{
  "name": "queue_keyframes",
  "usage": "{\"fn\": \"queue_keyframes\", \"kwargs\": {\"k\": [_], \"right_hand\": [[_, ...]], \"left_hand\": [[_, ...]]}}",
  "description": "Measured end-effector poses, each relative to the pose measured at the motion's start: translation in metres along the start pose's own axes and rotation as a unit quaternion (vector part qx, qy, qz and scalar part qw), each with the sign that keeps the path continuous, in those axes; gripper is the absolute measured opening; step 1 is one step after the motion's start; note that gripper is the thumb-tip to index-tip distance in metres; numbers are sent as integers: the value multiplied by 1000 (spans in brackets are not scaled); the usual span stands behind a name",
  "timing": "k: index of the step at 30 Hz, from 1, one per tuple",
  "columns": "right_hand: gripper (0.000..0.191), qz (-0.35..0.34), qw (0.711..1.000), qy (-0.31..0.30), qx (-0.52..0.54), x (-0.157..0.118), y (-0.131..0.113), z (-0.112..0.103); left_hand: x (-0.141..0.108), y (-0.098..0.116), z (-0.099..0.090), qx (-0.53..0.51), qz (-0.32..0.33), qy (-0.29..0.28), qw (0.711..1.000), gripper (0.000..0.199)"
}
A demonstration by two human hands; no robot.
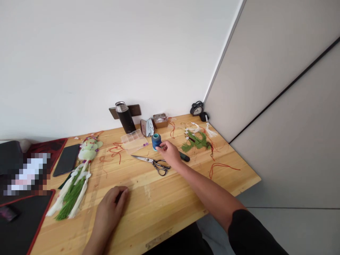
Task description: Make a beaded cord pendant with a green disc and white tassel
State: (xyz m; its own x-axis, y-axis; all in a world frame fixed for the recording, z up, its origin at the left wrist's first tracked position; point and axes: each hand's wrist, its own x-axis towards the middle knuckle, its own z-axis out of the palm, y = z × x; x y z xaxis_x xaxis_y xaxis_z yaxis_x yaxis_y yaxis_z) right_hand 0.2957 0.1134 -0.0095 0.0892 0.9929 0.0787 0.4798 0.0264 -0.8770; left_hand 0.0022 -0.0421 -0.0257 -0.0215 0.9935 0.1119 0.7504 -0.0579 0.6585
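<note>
My right hand (170, 153) reaches over the table, its thumb and fingers pinched at the lower right side of a blue thread spool (156, 141). The spool stands upright. Below it lie scissors (152, 161), blades pointing left and handles just under my right hand. A dark green object (184, 157) sits behind my right wrist, partly covered. My left hand (111, 205) rests on the wooden table (148, 216) near the front, its fingers curled inward; whether anything small is inside is hidden.
A clear compartment box (134, 141), black bottle (125, 118), and small brown box (160, 121) stand behind. Green and white tassels (73, 193) and a phone (66, 160) lie left. Green tassels (196, 140), red cord (223, 165) and a clock (197, 109) are right.
</note>
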Motion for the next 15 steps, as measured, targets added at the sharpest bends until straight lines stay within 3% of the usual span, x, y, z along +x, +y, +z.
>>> {"fn": "queue_keyframes", "kwargs": {"k": [4, 15], "right_hand": [[14, -13, 999, -10, 30, 0, 3, -1], [38, 18, 980, -63, 189, -10, 7, -14]], "left_hand": [[0, 0, 1, 1, 5, -1, 1000, 44], [-1, 2, 2, -5, 24, 5, 1000, 42]]}}
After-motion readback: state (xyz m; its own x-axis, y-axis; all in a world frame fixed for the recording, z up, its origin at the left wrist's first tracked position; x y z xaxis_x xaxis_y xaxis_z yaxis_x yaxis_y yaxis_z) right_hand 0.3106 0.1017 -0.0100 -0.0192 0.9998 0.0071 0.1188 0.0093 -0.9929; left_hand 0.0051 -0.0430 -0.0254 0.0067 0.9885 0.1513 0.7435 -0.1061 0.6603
